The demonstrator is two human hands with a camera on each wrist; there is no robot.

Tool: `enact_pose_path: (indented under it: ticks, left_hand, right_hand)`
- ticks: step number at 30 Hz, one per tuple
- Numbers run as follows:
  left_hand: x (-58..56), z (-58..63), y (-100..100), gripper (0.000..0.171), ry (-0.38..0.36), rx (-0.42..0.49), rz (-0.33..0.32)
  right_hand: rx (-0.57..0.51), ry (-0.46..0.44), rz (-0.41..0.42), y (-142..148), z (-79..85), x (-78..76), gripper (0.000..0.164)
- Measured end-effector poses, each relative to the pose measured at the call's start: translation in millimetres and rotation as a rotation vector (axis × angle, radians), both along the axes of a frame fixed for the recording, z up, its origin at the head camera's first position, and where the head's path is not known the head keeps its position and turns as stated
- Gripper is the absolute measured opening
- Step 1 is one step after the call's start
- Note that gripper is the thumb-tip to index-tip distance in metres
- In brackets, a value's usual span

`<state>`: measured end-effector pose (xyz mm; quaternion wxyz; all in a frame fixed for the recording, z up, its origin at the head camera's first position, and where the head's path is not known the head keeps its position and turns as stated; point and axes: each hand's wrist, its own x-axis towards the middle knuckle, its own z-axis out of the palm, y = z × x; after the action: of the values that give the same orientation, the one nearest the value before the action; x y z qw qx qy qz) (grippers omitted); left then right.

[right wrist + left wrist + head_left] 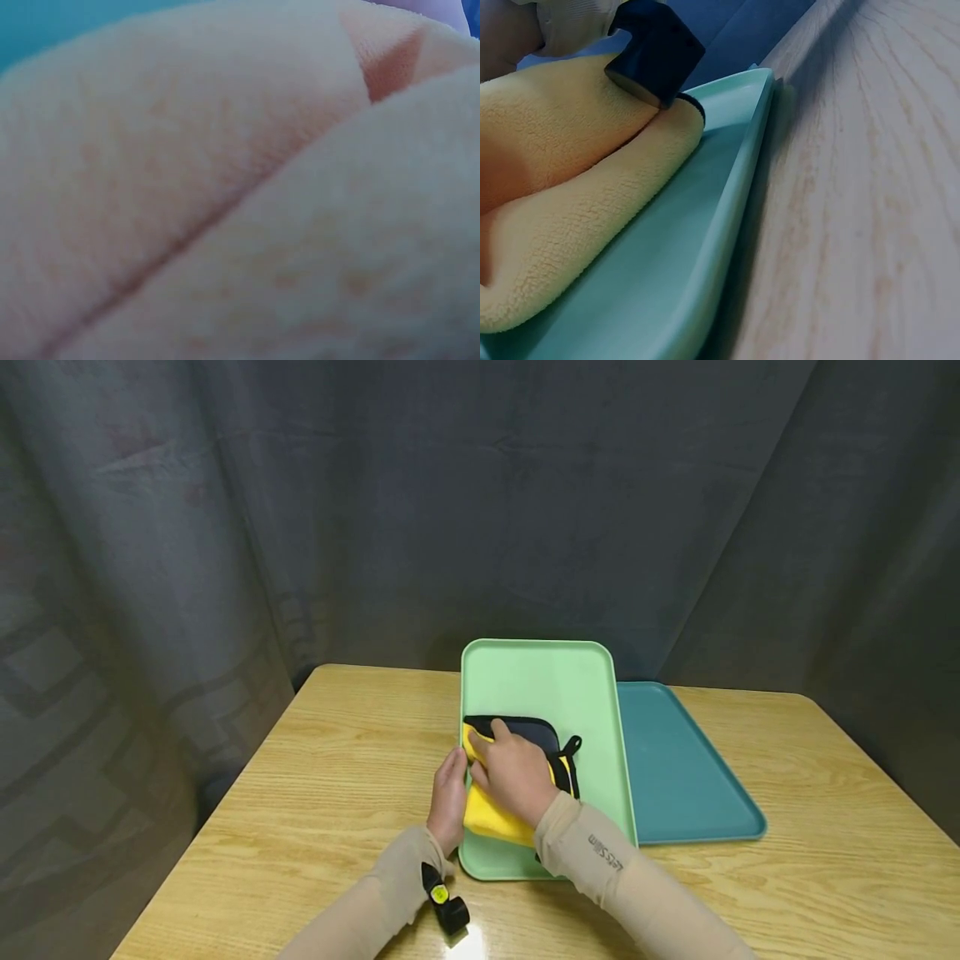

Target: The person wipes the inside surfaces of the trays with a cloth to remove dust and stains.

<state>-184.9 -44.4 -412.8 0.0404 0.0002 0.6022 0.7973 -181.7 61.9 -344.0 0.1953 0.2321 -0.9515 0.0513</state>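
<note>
A microfiber towel, fuzzy yellow on one side and dark grey with black edging on the other, lies folded on a light green tray. A black hanging loop sticks out at its right. My right hand rests on top of the towel, its fingers spread toward the left edge. Beside the tray's left rim is my left hand, its fingers fairly straight against the rim. In the left wrist view the towel shows thick folds. The right wrist view is filled by blurred towel.
A teal tray lies to the right, partly covered by the green one. Both are on a wooden table. A dark grey curtain hangs behind it. A black strap with a small camera is on my left wrist.
</note>
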Motion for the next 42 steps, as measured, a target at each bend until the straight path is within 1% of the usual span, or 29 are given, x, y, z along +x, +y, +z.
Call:
enact_pose_path:
  ticks: [7, 12, 19, 24, 28, 31, 35, 42]
  left_hand:
    - [-0.6, 0.1, 0.6, 0.051, 0.004, -0.001, 0.008]
    - [-0.7, 0.8, 0.9, 0.051, -0.012, -0.004, 0.004]
    - [-0.8, 0.2, 1.5, 0.053, -0.018, -0.048, 0.022]
    - [-0.5, -0.5, 1.4, 0.054, -0.011, -0.057, 0.024]
    - [-0.5, -1.4, 0.9, 0.053, 0.009, -0.047, 0.008]
    - [-0.7, -2.1, 0.8, 0.053, 0.024, -0.055, 0.011]
    - [-1.0, -2.8, 0.7, 0.052, 0.024, -0.064, 0.027]
    - [-1.8, -3.5, 0.7, 0.053, 0.018, -0.072, 0.013]
  right_hand:
    - [-0.006, -0.019, -0.006, 1.7, -1.4, 2.4, 0.036]
    - [-0.008, -0.013, -0.022, 4.3, -2.9, 4.2, 0.036]
    - [-0.013, -0.027, -0.047, 10.3, -3.4, 5.9, 0.036]
    - [-0.023, -0.051, -0.063, 16.6, -4.1, 7.0, 0.037]
    - [-0.023, -0.062, -0.078, 21.7, -4.4, 7.8, 0.038]
    - [-0.03, -0.067, -0.093, 26.2, -4.8, 8.8, 0.038]
    - [-0.05, -0.079, -0.115, 33.2, -5.2, 10.2, 0.037]
    - [-0.087, -0.082, -0.137, 47.6, -6.1, 10.6, 0.037]
